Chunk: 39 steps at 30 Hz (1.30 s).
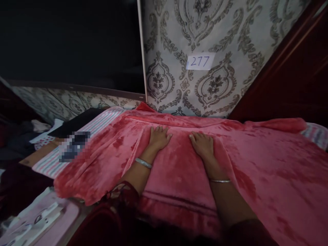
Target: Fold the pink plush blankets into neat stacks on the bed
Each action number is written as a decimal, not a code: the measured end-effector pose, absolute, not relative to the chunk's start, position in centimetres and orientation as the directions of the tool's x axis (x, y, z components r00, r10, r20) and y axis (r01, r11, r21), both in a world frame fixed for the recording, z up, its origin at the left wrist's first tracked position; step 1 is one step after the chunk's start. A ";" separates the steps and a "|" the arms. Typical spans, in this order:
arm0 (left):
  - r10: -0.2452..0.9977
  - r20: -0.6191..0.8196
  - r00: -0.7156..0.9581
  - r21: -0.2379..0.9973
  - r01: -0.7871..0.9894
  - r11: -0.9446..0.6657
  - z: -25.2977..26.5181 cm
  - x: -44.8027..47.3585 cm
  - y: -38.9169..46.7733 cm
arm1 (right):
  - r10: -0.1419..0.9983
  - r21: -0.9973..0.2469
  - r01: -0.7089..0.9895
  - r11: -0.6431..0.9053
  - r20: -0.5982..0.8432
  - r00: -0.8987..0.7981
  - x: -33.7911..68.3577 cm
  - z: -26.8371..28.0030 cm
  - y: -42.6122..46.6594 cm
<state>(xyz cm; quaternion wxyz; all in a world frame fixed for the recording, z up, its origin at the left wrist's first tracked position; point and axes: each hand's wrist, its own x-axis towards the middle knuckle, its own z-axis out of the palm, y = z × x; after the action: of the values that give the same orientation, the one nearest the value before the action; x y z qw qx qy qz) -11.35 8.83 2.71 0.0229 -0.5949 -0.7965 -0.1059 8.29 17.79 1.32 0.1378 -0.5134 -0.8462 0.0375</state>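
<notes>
A pink-red plush blanket (269,177) lies spread over a bed. My left hand (159,137) rests flat on it, palm down, fingers together and pointing toward the wall. My right hand (202,143) lies flat on the blanket a short way to the right, also palm down. Neither hand grips the fabric. A bangle sits on each wrist. Folds of the blanket run outward from both hands.
A striped sheet (102,123) shows under the blanket at the left. The patterned wall (179,41) carries a paper label reading 277 (200,61). A dark panel (69,41) is at the upper left, dark red wood (294,75) at the right, and pink cloth (38,218) at the lower left.
</notes>
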 end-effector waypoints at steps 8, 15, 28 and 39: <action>0.860 0.055 -0.507 0.212 0.848 0.486 4.4 -15.1 7.6 | 0.931 -0.311 0.877 0.366 0.141 -0.338 10.9 2.1 19.1; 0.855 -0.046 -0.517 0.269 0.817 0.509 4.2 -17.4 7.6 | 0.945 -0.329 0.888 0.321 0.054 -0.322 12.3 2.0 19.8; 0.834 -0.009 -0.551 0.246 0.807 0.536 5.2 -16.6 7.7 | 0.947 -0.379 0.873 0.307 0.031 -0.320 12.7 3.6 19.0; 0.995 0.094 0.034 0.021 0.999 -0.036 4.7 -5.7 -0.9 | 0.733 -0.182 0.712 0.678 0.103 -0.672 14.0 2.7 7.0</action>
<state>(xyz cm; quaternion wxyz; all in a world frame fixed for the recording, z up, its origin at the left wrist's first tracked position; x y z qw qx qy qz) -5.71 -0.85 4.66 0.0252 -0.7185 -0.6939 -0.0411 14.03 7.04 2.68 0.0841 -0.3961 -0.9121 0.0634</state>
